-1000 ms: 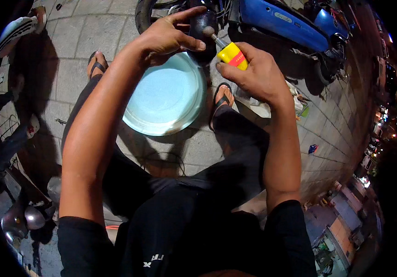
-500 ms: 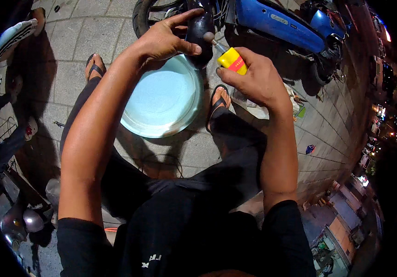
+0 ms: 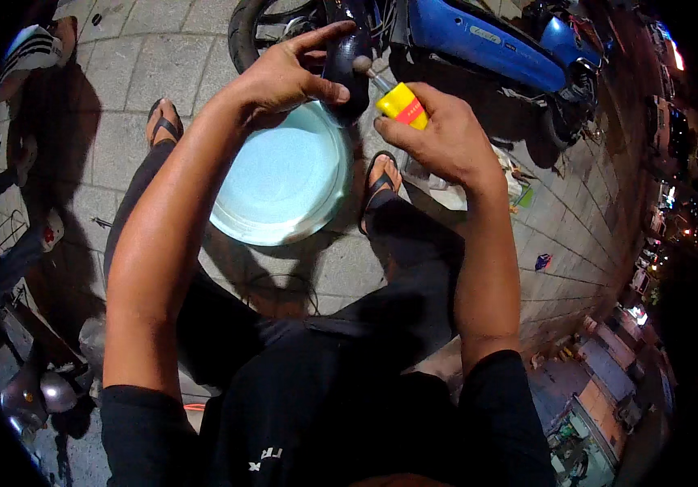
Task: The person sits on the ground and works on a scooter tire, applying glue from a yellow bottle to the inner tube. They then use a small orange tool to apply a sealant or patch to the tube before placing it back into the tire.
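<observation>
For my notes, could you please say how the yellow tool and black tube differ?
The yellow tool is bright with red; the black tube is dark and glossy. The tool is gripped in the right hand; the left hand, fingers spread, touches the tube. Both touch a hand.

Both forearms (image 3: pixel 158 219) stretch toward the far side; the left hand (image 3: pixel 288 77) clasps, thumb (image 3: pixel 328 90) and index finger (image 3: pixel 326 35) apart; the right hand (image 3: pixel 444 134) grips.

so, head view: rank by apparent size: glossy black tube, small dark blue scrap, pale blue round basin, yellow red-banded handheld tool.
1. Pale blue round basin, partly covered
2. Glossy black tube, visible part
3. Yellow red-banded handheld tool, partly in the fingers
4. Small dark blue scrap
</observation>
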A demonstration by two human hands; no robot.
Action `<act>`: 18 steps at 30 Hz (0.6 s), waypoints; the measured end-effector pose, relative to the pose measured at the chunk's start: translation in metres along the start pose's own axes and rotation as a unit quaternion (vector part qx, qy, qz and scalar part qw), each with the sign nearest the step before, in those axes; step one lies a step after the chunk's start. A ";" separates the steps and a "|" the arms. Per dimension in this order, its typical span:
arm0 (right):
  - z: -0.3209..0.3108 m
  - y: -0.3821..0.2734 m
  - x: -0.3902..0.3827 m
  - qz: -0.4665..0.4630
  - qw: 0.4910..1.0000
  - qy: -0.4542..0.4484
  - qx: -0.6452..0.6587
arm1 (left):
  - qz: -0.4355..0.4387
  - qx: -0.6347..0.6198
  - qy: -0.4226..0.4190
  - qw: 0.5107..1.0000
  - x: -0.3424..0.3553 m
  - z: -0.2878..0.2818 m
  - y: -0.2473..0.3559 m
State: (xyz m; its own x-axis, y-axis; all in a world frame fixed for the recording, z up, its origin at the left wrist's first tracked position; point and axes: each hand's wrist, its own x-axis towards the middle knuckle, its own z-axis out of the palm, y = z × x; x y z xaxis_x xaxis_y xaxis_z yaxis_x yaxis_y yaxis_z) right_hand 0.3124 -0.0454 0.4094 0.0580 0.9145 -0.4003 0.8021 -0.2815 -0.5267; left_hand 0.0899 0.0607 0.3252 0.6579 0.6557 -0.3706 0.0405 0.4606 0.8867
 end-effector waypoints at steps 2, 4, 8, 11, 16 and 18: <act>0.004 0.004 -0.003 0.002 1.000 -0.008 0.009 | -0.002 0.010 0.010 1.000 0.001 0.000 -0.001; 0.004 0.001 0.000 -0.009 1.000 -0.004 0.011 | -0.001 0.016 0.008 1.000 0.005 -0.002 -0.006; 0.004 -0.006 0.008 -0.012 1.000 -0.007 -0.008 | 0.003 0.015 0.017 1.000 0.008 -0.006 -0.015; 0.002 0.000 0.004 0.004 1.000 -0.015 -0.009 | 0.013 0.015 0.011 1.000 0.006 -0.005 -0.008; -0.004 -0.001 -0.004 0.013 1.000 -0.015 -0.013 | -0.011 0.038 0.030 0.999 0.004 -0.001 -0.006; 0.001 0.000 0.005 -0.008 1.000 0.001 -0.015 | -0.002 0.009 0.019 1.000 0.004 0.001 -0.009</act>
State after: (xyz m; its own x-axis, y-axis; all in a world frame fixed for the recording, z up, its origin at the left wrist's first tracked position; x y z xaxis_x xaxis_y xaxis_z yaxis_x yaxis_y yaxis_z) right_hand 0.3121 -0.0414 0.4073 0.0458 0.9194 -0.3906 0.8199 -0.2580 -0.5110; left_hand 0.0927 0.0588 0.3164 0.6291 0.6756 -0.3845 0.0572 0.4531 0.8896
